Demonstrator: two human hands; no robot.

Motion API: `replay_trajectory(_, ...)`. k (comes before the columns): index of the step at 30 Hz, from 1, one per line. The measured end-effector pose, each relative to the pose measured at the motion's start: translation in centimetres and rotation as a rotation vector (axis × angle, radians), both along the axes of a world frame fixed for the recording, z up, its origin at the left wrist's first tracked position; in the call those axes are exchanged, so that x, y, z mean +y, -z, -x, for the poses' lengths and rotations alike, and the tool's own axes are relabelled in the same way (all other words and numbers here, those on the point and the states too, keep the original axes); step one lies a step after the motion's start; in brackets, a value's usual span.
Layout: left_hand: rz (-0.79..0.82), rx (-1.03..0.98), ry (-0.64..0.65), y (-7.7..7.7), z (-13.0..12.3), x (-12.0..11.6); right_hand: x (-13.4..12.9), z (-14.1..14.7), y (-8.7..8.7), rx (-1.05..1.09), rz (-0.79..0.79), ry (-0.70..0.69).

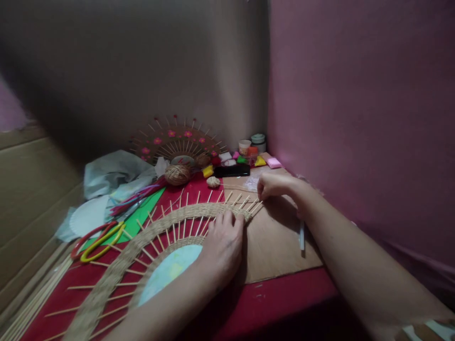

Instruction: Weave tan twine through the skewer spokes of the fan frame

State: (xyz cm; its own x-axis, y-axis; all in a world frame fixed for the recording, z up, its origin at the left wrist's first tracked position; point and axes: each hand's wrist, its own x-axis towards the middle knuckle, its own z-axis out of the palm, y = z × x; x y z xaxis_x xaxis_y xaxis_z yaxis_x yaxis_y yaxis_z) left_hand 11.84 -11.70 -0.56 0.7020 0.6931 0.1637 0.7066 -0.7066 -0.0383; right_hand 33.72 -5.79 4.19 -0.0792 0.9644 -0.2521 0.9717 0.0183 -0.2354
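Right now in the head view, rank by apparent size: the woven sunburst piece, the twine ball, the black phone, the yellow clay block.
1. woven sunburst piece
2. black phone
3. twine ball, close to the phone, so unsure
4. yellow clay block

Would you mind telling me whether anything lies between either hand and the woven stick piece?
Nothing visible does. The left hand rests flat on the woven stick piece, and the right hand pinches at the stick tips on its edge.
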Motion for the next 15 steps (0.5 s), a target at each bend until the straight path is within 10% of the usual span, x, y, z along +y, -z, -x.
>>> replay_trajectory(15, -0.017, -0.028, -0.010, -0.1, -0.3, -0.4, -2.7, 2.6, -2.6, -0.007, 0.001, -0.324)
